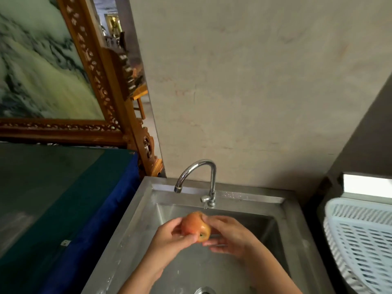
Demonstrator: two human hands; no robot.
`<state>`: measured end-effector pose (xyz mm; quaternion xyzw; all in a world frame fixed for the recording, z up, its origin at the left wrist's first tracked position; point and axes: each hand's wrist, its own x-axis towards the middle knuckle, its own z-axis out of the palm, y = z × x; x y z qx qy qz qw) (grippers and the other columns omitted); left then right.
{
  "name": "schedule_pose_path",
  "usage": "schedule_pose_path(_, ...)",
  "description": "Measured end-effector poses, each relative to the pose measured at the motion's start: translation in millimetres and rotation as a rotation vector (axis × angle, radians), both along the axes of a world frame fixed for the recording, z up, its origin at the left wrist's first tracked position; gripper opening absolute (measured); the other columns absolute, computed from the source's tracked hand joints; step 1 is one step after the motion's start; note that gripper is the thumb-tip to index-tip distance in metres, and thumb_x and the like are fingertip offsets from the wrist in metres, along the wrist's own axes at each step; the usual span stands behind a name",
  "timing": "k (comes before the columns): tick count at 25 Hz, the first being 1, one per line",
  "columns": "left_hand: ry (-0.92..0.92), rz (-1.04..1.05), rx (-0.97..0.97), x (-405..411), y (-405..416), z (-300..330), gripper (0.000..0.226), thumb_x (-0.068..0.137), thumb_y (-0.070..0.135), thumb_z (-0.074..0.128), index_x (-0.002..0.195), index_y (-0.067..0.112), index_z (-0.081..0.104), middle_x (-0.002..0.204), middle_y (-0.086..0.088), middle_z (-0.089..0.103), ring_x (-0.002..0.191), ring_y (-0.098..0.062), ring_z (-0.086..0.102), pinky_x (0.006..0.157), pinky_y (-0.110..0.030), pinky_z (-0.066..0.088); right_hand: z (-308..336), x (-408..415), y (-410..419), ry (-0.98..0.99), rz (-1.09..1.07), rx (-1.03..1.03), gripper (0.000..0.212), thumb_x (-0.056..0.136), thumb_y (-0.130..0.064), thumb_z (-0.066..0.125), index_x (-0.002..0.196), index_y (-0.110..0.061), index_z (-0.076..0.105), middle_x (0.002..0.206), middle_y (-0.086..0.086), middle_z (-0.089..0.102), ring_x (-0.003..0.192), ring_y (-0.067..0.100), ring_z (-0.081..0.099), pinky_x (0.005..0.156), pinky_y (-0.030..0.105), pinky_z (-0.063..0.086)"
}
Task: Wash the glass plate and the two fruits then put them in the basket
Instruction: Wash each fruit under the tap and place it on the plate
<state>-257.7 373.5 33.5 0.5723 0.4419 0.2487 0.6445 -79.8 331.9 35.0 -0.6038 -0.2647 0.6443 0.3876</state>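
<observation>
Two hands are holding one red and yellow apple [196, 227] over the steel sink [135, 213]. The left hand [169, 236] is curling round the apple's left side, with its thumb lying on the front near the little dip. The right hand [229, 234] is gripping the right side, with its fingers bending round the back and under it. The apple is sitting up in the air between them, just below and in front of the shiny tap [197, 181]. Whether water is running is hard to tell. The drain [204, 290] is peeking out at the bottom. A white plastic basket [360, 240] is standing to the right of the sink. A blue cloth [101, 219] is hanging down on the left side.
</observation>
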Motion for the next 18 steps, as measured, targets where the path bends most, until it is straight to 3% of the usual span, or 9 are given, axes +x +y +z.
schedule_pose_path(4,-0.160,-0.022,-0.012,13,-25,28,0.043,0.077,0.010,0.071,0.114,0.022,0.053,0.105,0.003,0.069,0.096,-0.012,0.067,0.083,-0.031,0.054,30,3,-53,-0.030,-0.120,0.239,0.046,0.071,-0.029,0.075,0.112,-0.012,0.063,0.106,0.016,0.071,0.095,0.030,0.069,0.073,0.029,0.053)
schedule_pose_path(6,-0.199,0.012,-0.045,17,-40,37,0.039,0.080,0.010,0.067,0.116,0.015,0.054,0.103,0.001,0.068,0.093,-0.010,0.066,0.077,-0.029,0.055,40,-1,-83,-0.117,-0.184,0.370,0.047,0.067,-0.022,0.079,0.111,-0.014,0.065,0.109,0.013,0.071,0.098,0.026,0.068,0.084,0.032,0.054)
schedule_pose_path(8,-0.213,-0.147,-0.073,22,-62,58,0.035,0.082,0.009,0.064,0.117,0.006,0.058,0.104,-0.007,0.070,0.095,-0.018,0.067,0.079,-0.032,0.056,61,-8,-126,-0.312,-0.318,0.470,0.045,0.064,-0.019,0.078,0.108,-0.021,0.066,0.108,0.004,0.071,0.100,0.017,0.067,0.087,0.029,0.052)
schedule_pose_path(11,-0.256,-0.290,0.095,22,-69,72,0.039,0.079,-0.001,0.064,0.114,0.015,0.060,0.100,0.001,0.075,0.097,-0.013,0.069,0.080,-0.023,0.057,77,-10,-152,-0.471,-0.378,0.605,0.049,0.062,-0.010,0.081,0.105,-0.024,0.062,0.105,-0.007,0.071,0.100,0.008,0.066,0.081,0.019,0.052)
schedule_pose_path(15,-0.183,-0.445,0.344,13,-85,80,0.052,0.069,-0.008,0.072,0.100,0.032,0.059,0.090,0.027,0.073,0.092,0.005,0.067,0.074,-0.008,0.051,98,-24,-191,-0.839,-0.365,0.662,0.053,0.058,-0.023,0.083,0.105,-0.033,0.061,0.106,-0.020,0.067,0.104,-0.003,0.060,0.089,0.007,0.043)
schedule_pose_path(18,-0.154,-0.428,0.411,7,-102,74,0.057,0.064,-0.007,0.077,0.099,0.034,0.059,0.089,0.017,0.074,0.092,0.005,0.067,0.075,-0.009,0.052,99,-42,-212,-0.981,-0.388,0.660,0.055,0.058,-0.023,0.081,0.103,-0.041,0.057,0.103,-0.023,0.064,0.100,-0.008,0.060,0.087,0.007,0.044)
